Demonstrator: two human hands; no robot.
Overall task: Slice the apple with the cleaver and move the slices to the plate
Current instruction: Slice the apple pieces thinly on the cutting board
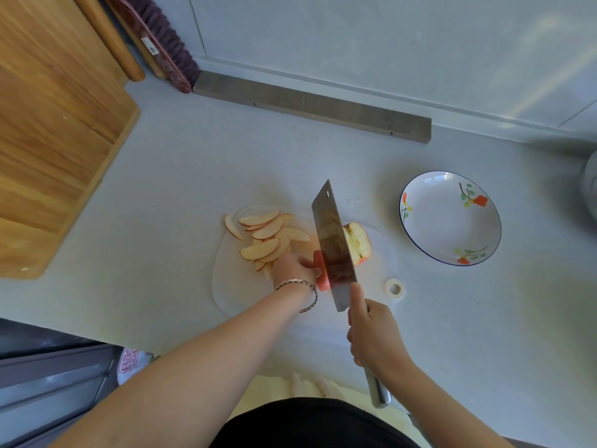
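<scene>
1. A pale grey worktop (pixel 193 176) runs back to a white wall. A clear mat (pixel 226 286) lies near the middle of its front edge.
2. The left hand (pixel 295 270) is low on the mat, its fingers curled on a red-skinned apple piece (pixel 320 274) and holding it against the blade's left face.
3. The right hand (pixel 374 334) grips the handle of the cleaver (pixel 332 240), with one finger stretched along the back of the blade.
4. The blade stands on edge. Its long axis runs from the front edge toward the wall, leaning a little left.
5. The held piece lies just left of the blade, with the left fingertips close beside the steel. I judge the next cut turns on this gap, so the fingers need to stay clear as the edge comes down.
6. A cut apple part (pixel 358 242) with its core showing sits right of the blade. Whether it touches the blade I cannot tell.
7. The slices (pixel 268 234) are heaped on the mat's far-left part, beyond the left hand.
8. The plate (pixel 450 218) sits right of the mat with no slices on it. It is nearer the right hand and well apart from the heap, so the slices must cross the blade's line to reach it.
9. A tape roll (pixel 394 287) lies at the mat's right edge. A wooden board (pixel 58 124) covers the worktop's left side, and a grey strip (pixel 310 105) lies along the wall.
</scene>
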